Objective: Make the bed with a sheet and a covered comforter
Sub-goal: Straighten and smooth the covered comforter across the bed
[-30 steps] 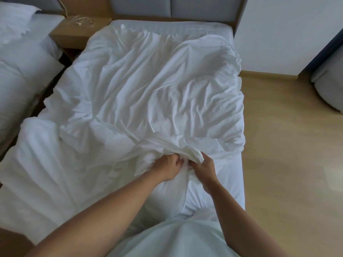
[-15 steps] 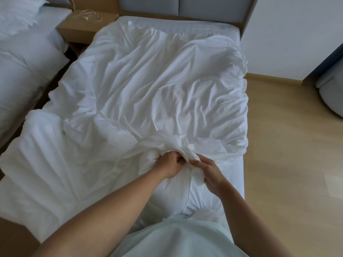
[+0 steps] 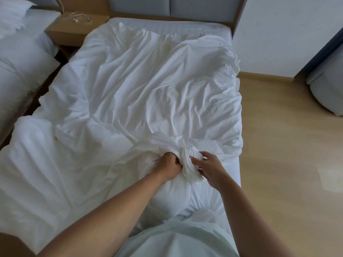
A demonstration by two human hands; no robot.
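We are wearing a pale, faintly greenish top (image 3: 176,238); its fabric is lying smooth. Our left forearm (image 3: 111,216) and right forearm (image 3: 246,216) are showing bare; so are our left hand (image 3: 169,166) and right hand (image 3: 211,169).

So the comforter (image 3: 144,93) lies across the bed (image 3: 167,25), filling mid-frame, with the headboard (image 3: 167,5) behind it at the top. Nightstand (image 3: 61,32) is upper left with a cable (image 3: 81,17) on it, second bed (image 3: 20,58) further left. Floor (image 3: 287,164) runs down the right.

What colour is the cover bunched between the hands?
Plain white. The cover shows best in the head view.
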